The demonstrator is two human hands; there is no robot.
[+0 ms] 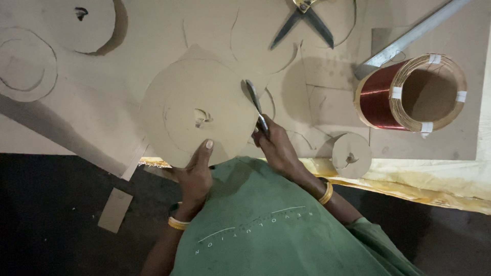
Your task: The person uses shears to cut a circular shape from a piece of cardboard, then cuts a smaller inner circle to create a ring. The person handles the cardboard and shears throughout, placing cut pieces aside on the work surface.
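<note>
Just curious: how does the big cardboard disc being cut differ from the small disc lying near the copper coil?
The big cardboard disc is far wider than the small disc. The big one is gripped by the left hand and met by scissors; the small one lies untouched. Both are brown with a torn centre hole.

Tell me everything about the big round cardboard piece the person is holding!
The cardboard disc is plain brown, flat and nearly round. Curved pencil lines ring its middle, where a small ragged hole is torn. The left hand grips its near edge, thumb on top. The right hand works scissors into its right edge. It hangs over a cardboard sheet already full of cut-outs.
</note>
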